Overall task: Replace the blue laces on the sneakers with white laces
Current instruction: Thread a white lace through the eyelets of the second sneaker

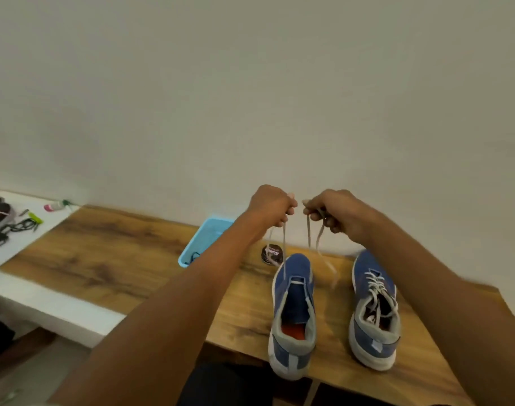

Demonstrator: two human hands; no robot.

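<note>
The white lace [284, 253] runs up from the front eyelets of the left sneaker [292, 315], its two ends pulled taut and level above the shoe. Only the lowest bar across the toe end looks threaded; the rest of this sneaker's eyelets stand bare, with the tongue and orange insole exposed. The right sneaker [373, 312], just beside it and below the right hand, already carries a white lace criss-crossed up its front, loose at the top and, as far as I can tell, untied. So I judge the job well past halfway: no blue lace shows on either shoe, one shoe is relaced, and the other has nearly all its threading left, plus any tying.

The left hand [275, 206] pinches one end of the lace with fingers curled round it; the right hand [334, 213] pinches the other end the same way. Both are raised well above the sneakers, knuckles nearly touching, forearms stretched forward from the body, apparently evening the two lengths.

Both sneakers sit on the wooden desk [103, 253] beneath the hands, heels toward the person. Below and left of the left hand lies a small round tin [272, 254], and beyond that a light blue tray [205, 241] with something dark in it, too small to identify.
</note>
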